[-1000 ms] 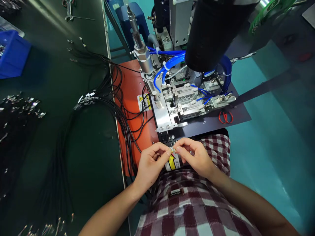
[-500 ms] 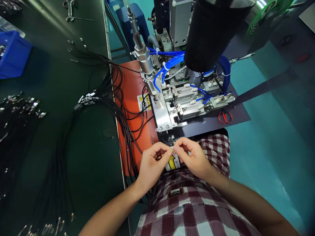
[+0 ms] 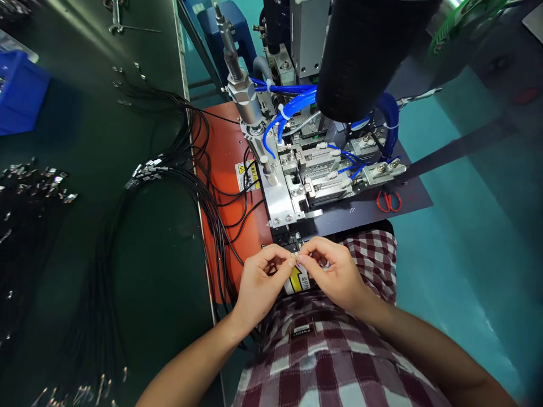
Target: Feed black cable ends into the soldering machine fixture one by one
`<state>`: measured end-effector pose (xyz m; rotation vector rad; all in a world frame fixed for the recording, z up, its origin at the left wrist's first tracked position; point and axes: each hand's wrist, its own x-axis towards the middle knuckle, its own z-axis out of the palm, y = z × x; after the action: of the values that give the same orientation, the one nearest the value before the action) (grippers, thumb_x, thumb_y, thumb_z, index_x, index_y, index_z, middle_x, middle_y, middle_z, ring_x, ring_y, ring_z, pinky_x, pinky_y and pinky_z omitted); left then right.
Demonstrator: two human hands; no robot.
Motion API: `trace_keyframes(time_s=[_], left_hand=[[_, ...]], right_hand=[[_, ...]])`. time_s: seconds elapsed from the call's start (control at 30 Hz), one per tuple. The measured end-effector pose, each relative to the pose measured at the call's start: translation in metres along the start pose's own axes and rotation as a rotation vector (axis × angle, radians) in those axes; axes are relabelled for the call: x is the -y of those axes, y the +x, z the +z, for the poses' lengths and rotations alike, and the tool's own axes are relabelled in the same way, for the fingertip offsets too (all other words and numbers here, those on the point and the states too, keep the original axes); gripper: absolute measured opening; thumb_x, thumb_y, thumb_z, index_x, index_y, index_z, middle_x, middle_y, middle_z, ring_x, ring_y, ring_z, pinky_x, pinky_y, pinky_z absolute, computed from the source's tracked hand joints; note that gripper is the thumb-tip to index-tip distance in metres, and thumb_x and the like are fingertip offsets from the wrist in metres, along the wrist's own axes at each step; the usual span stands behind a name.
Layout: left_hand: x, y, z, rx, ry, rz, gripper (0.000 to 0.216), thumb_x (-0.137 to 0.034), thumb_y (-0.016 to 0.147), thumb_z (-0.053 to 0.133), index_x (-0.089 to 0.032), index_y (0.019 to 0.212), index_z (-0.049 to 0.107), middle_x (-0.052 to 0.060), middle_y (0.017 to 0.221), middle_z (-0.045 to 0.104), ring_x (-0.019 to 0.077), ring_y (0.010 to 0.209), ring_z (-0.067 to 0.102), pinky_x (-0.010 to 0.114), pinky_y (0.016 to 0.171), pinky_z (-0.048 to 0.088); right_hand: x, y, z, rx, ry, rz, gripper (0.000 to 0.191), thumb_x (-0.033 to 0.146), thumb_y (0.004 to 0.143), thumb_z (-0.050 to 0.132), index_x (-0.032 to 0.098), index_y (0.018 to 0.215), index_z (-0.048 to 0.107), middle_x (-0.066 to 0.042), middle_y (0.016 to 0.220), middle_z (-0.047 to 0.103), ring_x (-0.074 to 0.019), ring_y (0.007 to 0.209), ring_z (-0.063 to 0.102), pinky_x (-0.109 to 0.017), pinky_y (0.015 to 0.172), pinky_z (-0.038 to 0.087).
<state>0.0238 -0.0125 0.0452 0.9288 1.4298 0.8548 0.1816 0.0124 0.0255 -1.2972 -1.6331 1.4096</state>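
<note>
My left hand is closed in a pinch, thumb against fingertips, in front of the machine. Opposite it, my right hand pinches too, and the fingertips of both hands nearly touch. Whatever lies between them is too small to make out. Just below the fingertips shows a white label with a yellow arrow. Directly beyond my hands is the small black and metal fixture at the front of the machine. A bundle of black cables with metal ends runs to the left of my left hand.
Red-handled scissors lie on the dark plate at right. The dark green table on the left bears more cables, a wrench and a blue bin. Blue air tubes and a large black cylinder rise over the machine.
My fingertips have come slightly closer together, the right hand shifting a little left. The view has moved slightly. The cables and scissors lie as before.
</note>
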Motion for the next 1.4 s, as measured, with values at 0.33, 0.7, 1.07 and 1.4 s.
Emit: trace_keyframes(time_s=[0.33, 0.7, 1.07, 1.4], left_hand=[[0.013, 0.007, -0.005, -0.015, 0.457, 0.506, 0.014, -0.014, 0.088, 0.054, -0.018, 0.098, 0.065, 0.005, 0.090, 0.063, 0.0146, 0.083, 0.060, 0.025, 0.072, 0.049], [0.033, 0.031, -0.032, 0.076, 0.892, 0.778, 0.035, -0.011, 0.092, 0.041, -0.020, 0.120, 0.060, 0.007, 0.091, 0.055, 0.0152, 0.083, 0.058, 0.025, 0.071, 0.051], [0.036, 0.035, -0.030, 0.028, 0.934, 0.773, 0.032, -0.014, 0.092, 0.043, -0.019, 0.118, 0.062, 0.008, 0.094, 0.056, 0.0176, 0.087, 0.060, 0.027, 0.071, 0.054], [0.036, 0.035, -0.029, 0.014, 0.947, 0.794, 0.029, -0.013, 0.092, 0.046, -0.015, 0.116, 0.062, 0.009, 0.095, 0.057, 0.0181, 0.086, 0.060, 0.028, 0.070, 0.055]], right_hand=[[-0.011, 0.011, -0.015, 0.050, 0.239, 0.197, 0.017, 0.032, 0.086, 0.059, 0.018, 0.076, 0.056, 0.004, 0.060, 0.050, -0.0093, 0.050, 0.048, -0.022, 0.047, 0.036], [-0.037, 0.038, -0.007, 0.088, 0.258, 0.215, 0.021, 0.035, 0.084, 0.061, 0.017, 0.075, 0.057, 0.003, 0.063, 0.051, -0.0092, 0.051, 0.047, -0.023, 0.049, 0.039], [-0.032, 0.040, -0.007, 0.060, 0.219, 0.255, 0.020, 0.034, 0.084, 0.061, 0.016, 0.076, 0.058, 0.003, 0.061, 0.052, -0.0101, 0.052, 0.047, -0.024, 0.050, 0.038], [-0.031, 0.041, -0.008, 0.053, 0.212, 0.261, 0.020, 0.035, 0.083, 0.061, 0.017, 0.076, 0.058, 0.002, 0.062, 0.053, -0.0108, 0.053, 0.048, -0.025, 0.052, 0.040]])
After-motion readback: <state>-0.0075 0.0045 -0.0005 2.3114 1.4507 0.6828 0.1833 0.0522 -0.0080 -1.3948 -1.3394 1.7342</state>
